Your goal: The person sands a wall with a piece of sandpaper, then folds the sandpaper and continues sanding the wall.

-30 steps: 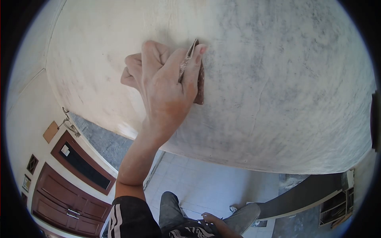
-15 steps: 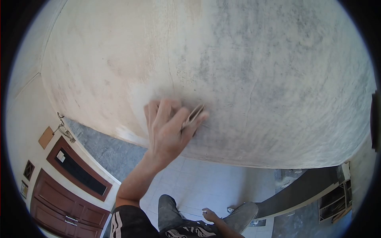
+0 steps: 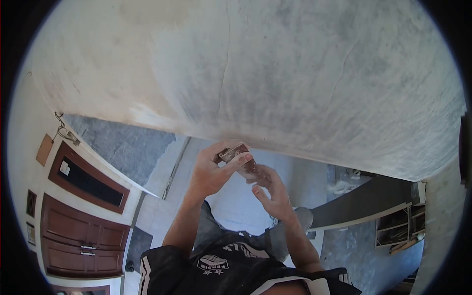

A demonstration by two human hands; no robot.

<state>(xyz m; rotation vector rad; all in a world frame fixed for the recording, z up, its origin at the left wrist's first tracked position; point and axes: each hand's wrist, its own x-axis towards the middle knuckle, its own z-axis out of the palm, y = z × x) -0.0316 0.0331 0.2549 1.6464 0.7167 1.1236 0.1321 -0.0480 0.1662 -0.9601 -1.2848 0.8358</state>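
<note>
In the head view, the left hand (image 3: 209, 169) pinched a folded, reddish-brown sheet (image 3: 241, 158) with a speckled, dusty face between thumb and fingers, just below the lower edge of the smooth, grey-mottled plaster wall (image 3: 275, 73). The right hand (image 3: 276, 196) was close beside the sheet's lower end, its thumb and curled fingers apart.

The shirt (image 3: 196, 275) is black with white stripes, the doors (image 3: 81, 238) reddish brown, the wall (image 3: 275, 73) mottled grey and cream
</note>
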